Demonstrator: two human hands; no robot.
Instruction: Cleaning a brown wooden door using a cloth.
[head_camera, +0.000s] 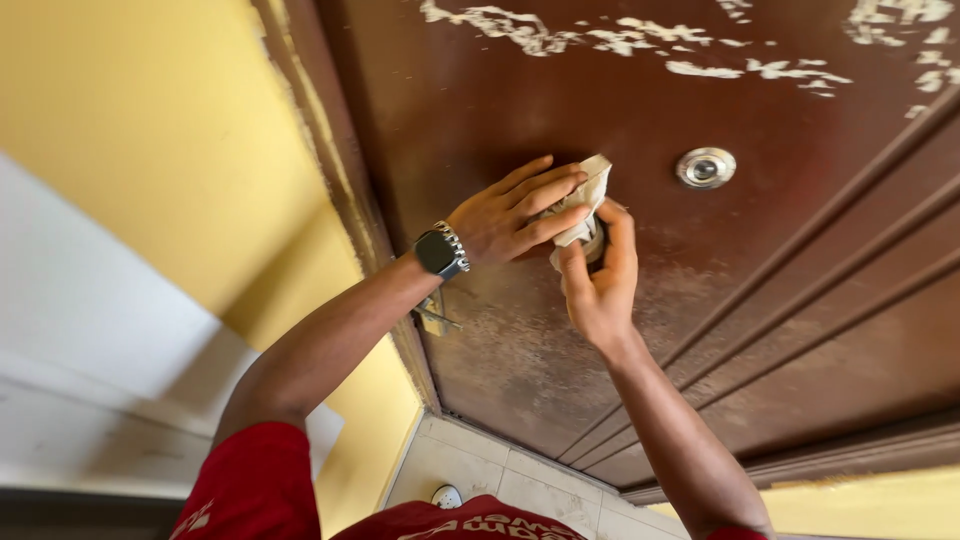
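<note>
Both hands work at a brown door (640, 330) seen from below. The left hand (510, 215) lies with fingers stretched flat, pressing a pale cloth (590, 190) against the door face; its grip is not clenched, the fingers simply pinning the cloth in place. A dark watch (440, 252) sits on that wrist. The right hand (600, 285) comes up from beneath, its thumb and fingers curled around the lower part of the cloth and a round metal fitting (594, 243) mostly hidden under it; this grip is closed on the cloth.

The cloth is crumpled, its long axis running roughly from lower left to upper right, with a free corner pointing up toward the top of the door. It sits near the door's middle, just left of a round silver lock (705, 167), apart from it.

Paint is flaking white along the door's upper part. A yellow wall (150, 150) lies to the left, and tiled floor (480, 470) shows below.
</note>
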